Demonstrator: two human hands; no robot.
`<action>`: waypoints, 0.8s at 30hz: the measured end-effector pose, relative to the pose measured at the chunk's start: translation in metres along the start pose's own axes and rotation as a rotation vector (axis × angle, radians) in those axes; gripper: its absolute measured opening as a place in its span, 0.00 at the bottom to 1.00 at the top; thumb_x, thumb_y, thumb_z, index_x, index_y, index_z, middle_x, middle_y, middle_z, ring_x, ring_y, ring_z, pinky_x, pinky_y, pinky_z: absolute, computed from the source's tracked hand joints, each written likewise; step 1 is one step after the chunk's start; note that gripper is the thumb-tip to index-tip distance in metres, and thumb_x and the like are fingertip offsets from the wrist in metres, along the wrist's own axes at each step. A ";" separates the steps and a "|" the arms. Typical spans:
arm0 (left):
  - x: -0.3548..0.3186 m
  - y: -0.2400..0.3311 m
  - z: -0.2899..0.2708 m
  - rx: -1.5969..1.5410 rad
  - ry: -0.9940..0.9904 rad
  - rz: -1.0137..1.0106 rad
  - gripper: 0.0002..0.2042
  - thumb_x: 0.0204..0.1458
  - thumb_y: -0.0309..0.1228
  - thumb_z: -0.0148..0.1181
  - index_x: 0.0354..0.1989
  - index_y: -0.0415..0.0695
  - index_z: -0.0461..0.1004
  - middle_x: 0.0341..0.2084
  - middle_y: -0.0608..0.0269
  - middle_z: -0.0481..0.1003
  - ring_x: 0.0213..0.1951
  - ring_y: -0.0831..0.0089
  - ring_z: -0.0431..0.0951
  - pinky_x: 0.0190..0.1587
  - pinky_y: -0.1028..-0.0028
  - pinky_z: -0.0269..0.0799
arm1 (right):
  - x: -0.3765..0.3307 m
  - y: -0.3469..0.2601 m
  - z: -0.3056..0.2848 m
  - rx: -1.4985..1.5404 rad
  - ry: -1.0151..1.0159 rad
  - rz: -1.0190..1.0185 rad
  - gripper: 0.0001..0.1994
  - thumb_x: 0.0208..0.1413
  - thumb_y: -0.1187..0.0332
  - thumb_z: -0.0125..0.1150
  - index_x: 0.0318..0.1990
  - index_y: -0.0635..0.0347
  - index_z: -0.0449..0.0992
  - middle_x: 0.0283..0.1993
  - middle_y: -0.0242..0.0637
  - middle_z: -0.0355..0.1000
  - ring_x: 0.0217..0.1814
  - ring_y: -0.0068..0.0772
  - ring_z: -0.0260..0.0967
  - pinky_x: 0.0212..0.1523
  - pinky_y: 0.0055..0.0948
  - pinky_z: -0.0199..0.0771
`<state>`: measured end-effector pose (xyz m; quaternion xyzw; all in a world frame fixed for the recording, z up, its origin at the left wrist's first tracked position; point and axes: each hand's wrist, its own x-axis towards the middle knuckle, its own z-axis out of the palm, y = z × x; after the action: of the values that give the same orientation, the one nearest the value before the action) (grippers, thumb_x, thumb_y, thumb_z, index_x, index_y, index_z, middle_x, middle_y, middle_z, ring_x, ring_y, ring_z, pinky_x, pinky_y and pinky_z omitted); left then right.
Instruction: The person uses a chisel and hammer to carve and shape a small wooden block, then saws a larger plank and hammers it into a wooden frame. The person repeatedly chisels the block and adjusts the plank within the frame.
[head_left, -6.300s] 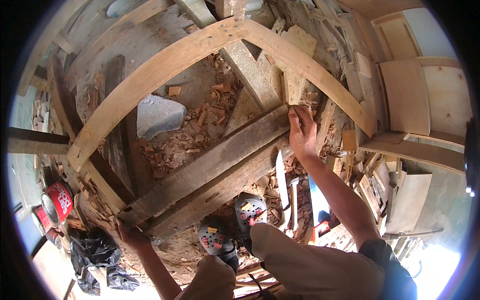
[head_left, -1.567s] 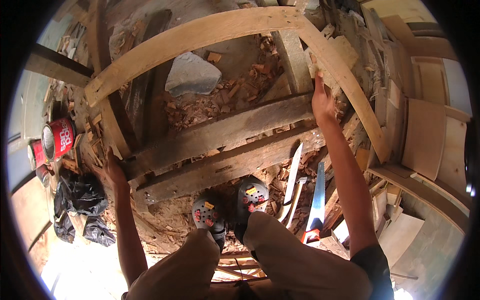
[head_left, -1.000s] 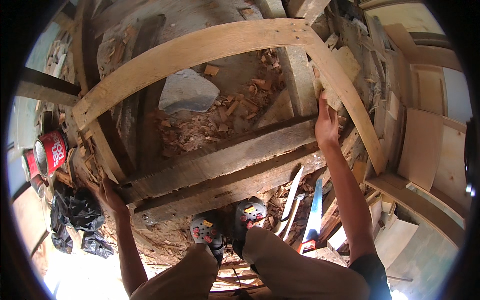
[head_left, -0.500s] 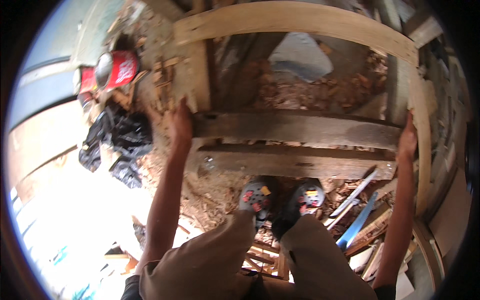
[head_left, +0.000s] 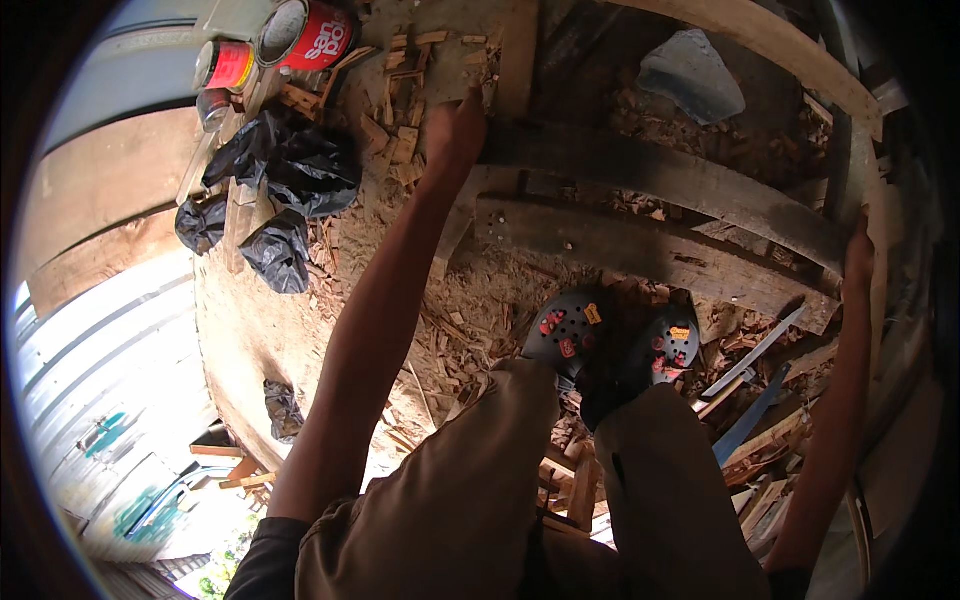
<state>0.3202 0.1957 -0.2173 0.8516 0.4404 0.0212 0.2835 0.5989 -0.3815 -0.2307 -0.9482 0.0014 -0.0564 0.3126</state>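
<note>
- My left hand point(head_left: 455, 130) closes over the near corner of the curved wooden frame point(head_left: 660, 180); my right hand point(head_left: 858, 258) clasps its right rail
- The frame lies on the ground just ahead of my dark clogs point(head_left: 610, 340)
- Wood shavings point(head_left: 470, 310) litter the dirt floor
- Black plastic bags point(head_left: 275, 190) and red cans point(head_left: 300, 35) sit to the left, near the corrugated metal wall point(head_left: 90, 380)

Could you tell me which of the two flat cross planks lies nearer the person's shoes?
The lower plank, pale and dusty; its edge runs just above the shoes, while the darker plank lies beyond it.
</note>
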 end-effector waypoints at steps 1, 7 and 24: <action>0.005 -0.007 0.001 0.208 -0.009 0.186 0.21 0.64 0.42 0.51 0.35 0.33 0.78 0.32 0.43 0.79 0.40 0.47 0.82 0.41 0.57 0.75 | 0.000 -0.007 -0.003 -0.004 -0.082 0.183 0.41 0.66 0.36 0.45 0.69 0.67 0.63 0.69 0.47 0.64 0.71 0.42 0.61 0.68 0.35 0.59; 0.034 -0.023 -0.012 0.805 -0.160 0.880 0.13 0.60 0.26 0.51 0.51 0.40 0.74 0.38 0.50 0.80 0.41 0.59 0.83 0.42 0.63 0.80 | 0.011 -0.030 -0.036 0.182 -0.409 0.626 0.50 0.57 0.24 0.44 0.68 0.66 0.65 0.67 0.49 0.66 0.67 0.46 0.64 0.66 0.42 0.60; -0.023 0.025 -0.017 -0.117 0.125 0.018 0.33 0.63 0.58 0.43 0.41 0.36 0.82 0.39 0.37 0.80 0.48 0.42 0.78 0.54 0.54 0.69 | -0.023 -0.017 0.003 -0.029 0.119 -0.182 0.29 0.69 0.51 0.52 0.64 0.69 0.68 0.66 0.53 0.69 0.68 0.50 0.66 0.66 0.39 0.63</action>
<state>0.3202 0.1748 -0.1852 0.8346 0.4474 0.1025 0.3047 0.5763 -0.3653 -0.2258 -0.9438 -0.0653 -0.1408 0.2920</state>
